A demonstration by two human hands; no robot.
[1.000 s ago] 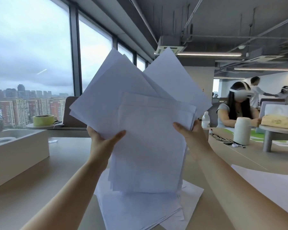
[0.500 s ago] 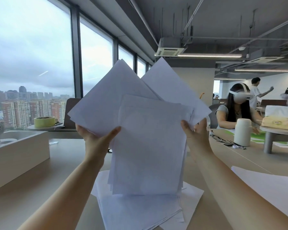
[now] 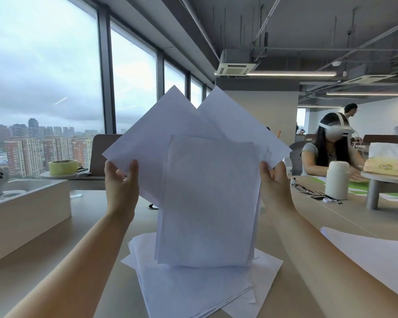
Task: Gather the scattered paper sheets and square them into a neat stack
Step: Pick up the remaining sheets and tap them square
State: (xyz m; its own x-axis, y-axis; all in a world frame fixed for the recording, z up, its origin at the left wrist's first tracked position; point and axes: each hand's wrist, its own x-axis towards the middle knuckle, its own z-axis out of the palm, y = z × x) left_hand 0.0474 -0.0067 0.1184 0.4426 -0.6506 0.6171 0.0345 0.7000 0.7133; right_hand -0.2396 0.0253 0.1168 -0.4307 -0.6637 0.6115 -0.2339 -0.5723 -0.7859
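Both hands (image 3: 121, 187) hold uneven paper sheets (image 3: 207, 198) upright.

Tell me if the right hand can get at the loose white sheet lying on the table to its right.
Probably not yet: the right hand is gripping the held fan of white paper sheets. Nothing blocks the loose white sheet itself.

white paper sheets (image 3: 207, 198), beige table (image 3: 97, 226), pale yellow-green tape roll (image 3: 63, 166), white bottle (image 3: 337, 180)
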